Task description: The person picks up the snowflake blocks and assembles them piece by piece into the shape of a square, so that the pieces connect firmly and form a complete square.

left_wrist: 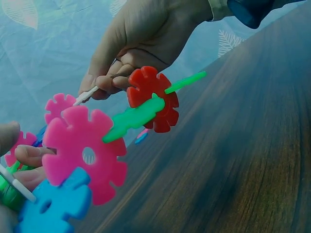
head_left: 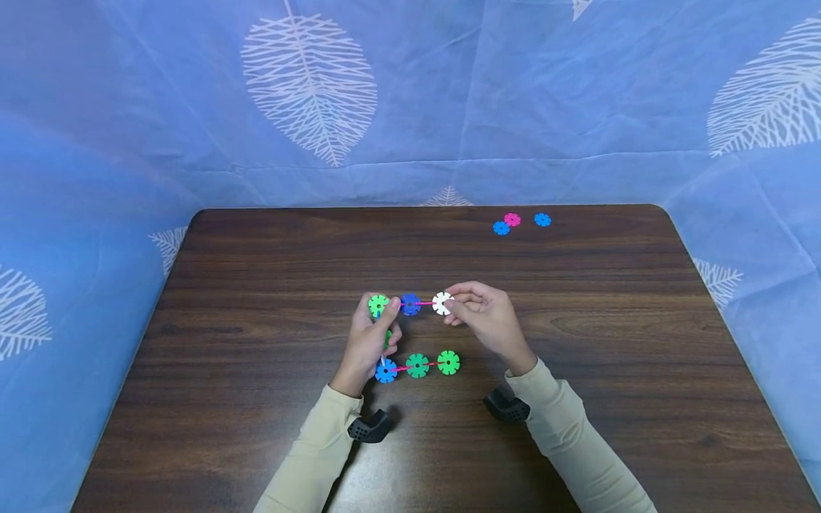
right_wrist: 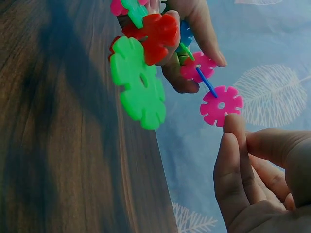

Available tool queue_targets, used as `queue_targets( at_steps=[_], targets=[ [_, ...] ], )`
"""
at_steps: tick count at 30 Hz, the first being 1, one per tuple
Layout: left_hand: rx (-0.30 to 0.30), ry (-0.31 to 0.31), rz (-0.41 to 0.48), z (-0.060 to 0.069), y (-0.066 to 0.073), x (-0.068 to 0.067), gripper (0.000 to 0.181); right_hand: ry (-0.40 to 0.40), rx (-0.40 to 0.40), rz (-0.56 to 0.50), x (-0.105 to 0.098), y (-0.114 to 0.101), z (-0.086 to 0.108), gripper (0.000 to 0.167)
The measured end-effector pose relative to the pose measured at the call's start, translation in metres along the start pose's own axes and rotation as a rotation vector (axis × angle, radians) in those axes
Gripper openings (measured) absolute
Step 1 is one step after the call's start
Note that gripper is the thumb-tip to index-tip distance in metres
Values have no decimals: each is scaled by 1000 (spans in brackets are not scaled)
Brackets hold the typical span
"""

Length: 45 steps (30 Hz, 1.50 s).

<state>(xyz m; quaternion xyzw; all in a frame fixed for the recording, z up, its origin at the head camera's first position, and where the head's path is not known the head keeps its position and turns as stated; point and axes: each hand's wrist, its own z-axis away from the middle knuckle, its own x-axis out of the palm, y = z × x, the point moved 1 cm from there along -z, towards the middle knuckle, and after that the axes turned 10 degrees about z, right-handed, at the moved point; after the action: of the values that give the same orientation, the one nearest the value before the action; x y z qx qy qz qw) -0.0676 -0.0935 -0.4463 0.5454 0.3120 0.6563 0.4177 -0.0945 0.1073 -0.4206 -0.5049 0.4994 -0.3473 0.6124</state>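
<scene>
Notched plastic snowflake discs are joined edge to edge in a C-shaped chain. My left hand (head_left: pixel 368 338) grips its left side, the thumb near a light green disc (head_left: pixel 378 306). Along the upper arm is a dark blue disc (head_left: pixel 410 304), ending at a white disc (head_left: pixel 442 303) that my right hand (head_left: pixel 485 318) pinches. A blue disc (head_left: pixel 386 370) and two green discs follow the lower arm, the last one light green (head_left: pixel 448 362). Pink linking discs (right_wrist: pixel 221 107) show face-on in the right wrist view. A red disc (left_wrist: pixel 153 99) hangs in the lower arm.
Near the far edge of the dark wooden table (head_left: pixel 256 256) lie a loose pink disc (head_left: pixel 512 219), a blue disc (head_left: pixel 501 228) against it, and another blue disc (head_left: pixel 542 219) to the right. A blue leaf-print cloth (head_left: pixel 417 107) hangs behind the table.
</scene>
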Motion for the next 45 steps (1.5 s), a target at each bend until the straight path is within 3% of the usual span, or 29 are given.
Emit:
queue_targets(
  at_steps=[20,32,45],
  targets=[
    [12,-52,12,1,-2,4,17,88,-42,67,1,7,0,19],
    [-13,-27,-29,0,-3,8,19,145,-47,-59,3,12,3,20],
    [-22,-4,44,1,-15,5,17,110,-40,13,2,4,4,18]
  ],
)
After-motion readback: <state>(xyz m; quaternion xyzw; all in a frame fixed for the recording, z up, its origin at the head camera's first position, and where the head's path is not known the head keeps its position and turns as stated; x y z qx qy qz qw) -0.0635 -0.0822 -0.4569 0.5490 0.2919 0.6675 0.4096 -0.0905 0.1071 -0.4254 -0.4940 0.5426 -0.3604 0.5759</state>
